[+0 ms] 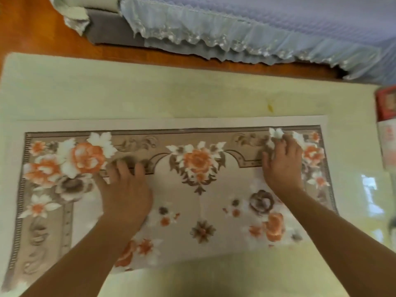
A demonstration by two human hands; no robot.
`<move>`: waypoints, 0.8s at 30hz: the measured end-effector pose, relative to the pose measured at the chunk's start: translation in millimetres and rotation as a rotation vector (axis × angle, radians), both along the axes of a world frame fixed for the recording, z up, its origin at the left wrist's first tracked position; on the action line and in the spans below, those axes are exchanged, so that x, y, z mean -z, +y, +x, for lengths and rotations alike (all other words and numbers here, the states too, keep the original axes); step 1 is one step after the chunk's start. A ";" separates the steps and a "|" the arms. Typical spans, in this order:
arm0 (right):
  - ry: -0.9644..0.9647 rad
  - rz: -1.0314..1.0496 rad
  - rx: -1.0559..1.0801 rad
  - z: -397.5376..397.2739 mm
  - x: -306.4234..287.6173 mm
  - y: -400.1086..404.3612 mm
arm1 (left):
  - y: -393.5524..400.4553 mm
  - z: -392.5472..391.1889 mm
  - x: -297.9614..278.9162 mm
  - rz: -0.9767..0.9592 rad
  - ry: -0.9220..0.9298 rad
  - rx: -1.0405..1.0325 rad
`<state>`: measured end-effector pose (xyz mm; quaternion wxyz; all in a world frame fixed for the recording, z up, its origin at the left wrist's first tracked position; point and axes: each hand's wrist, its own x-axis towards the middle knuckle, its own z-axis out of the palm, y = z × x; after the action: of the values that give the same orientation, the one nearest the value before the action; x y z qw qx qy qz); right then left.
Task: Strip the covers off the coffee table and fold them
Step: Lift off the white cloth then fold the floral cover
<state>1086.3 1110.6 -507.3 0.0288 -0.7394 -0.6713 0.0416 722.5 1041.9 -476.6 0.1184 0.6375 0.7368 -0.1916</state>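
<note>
A floral cover point(199, 168) with orange and white flowers and a brown border lies spread on the pale coffee table point(128, 93). A paler layer with a fainter print lies over its near middle part. My left hand point(126, 189) rests flat on the cover left of the centre, fingers spread and pressing down. My right hand point(282, 161) rests flat on it further right, fingers straight and pointing away from me. Neither hand curls round the cloth. Both forearms reach in from the bottom edge.
A sofa point(278, 28) with a pale blue frilled cover runs along the far side, across a strip of brown wooden floor point(42, 35). A red and white box point(385, 125) stands at the table's right edge. A yellow stain point(270, 107) marks the tabletop.
</note>
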 end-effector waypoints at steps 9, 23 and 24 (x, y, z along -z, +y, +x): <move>0.176 -0.137 0.359 176.5 -5.3 36.8 | 3.0 206.5 6.8 -0.073 -0.242 -0.004; 0.548 -0.124 0.442 224.6 0.3 67.3 | 2.2 225.3 9.6 -0.123 -0.087 -0.017; 0.492 -0.135 0.374 225.4 0.6 73.8 | 3.9 226.4 9.4 -0.137 -0.087 -0.023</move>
<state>1311.7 1184.4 -507.9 0.1484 -0.8180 -0.4925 0.2576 948.9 1045.8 -485.9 0.1959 0.6271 0.7233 -0.2125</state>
